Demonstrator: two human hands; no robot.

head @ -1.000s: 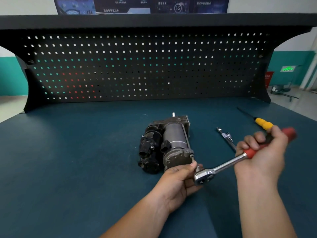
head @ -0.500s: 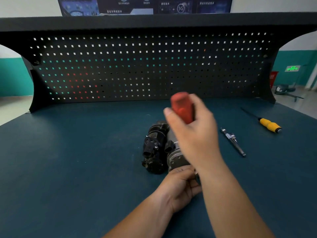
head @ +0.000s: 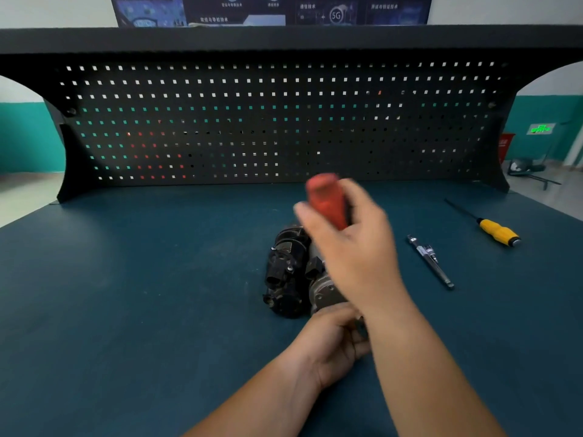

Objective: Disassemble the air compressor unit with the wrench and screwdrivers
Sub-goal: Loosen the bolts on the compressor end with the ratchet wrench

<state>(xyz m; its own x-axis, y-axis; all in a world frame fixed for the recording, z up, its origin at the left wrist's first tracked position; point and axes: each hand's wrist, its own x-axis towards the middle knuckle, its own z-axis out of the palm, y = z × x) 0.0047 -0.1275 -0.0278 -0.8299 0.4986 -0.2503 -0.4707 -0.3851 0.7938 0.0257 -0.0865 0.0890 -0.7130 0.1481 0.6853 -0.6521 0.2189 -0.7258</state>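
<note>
— Around the right hand [head: 353, 247], what is the surface like?

— Dark blue bench top [head: 126, 310], matte, spreading out on every side of it. That hand is blurred, its fingers wrapped tight round the red handle of the wrench [head: 326, 200]. The handle stands up above the air compressor [head: 290, 275], and the wrench's lower end is hidden behind the hand and forearm.

— And the compressor itself?

— It lies on the bench directly beneath that grip, black end to the left, grey metal end toward the person. The left hand [head: 334, 345] sits at its near end, just under the right wrist, fingers curled. The right forearm covers what they meet, so I cannot tell whether they clamp anything.

— Other tools?

— Right of the grip, a slim metal tool [head: 430, 261] lies near. A yellow-handled screwdriver [head: 498, 233] lies further right and further back, close to the bench's right edge. Both are apart from the hands.

— The room?

— Beyond the grip a black pegboard [head: 252, 121] closes the back edge, with a black shelf [head: 284, 39] over it and a dark poster [head: 271, 9] above. Teal-and-white wall shows at both ends, and a green lit sign [head: 540, 128] sits far right.

— Room to move?

— Left of the grip the bench top runs wide to its left edge. On the near side only the two forearms cross it.
</note>
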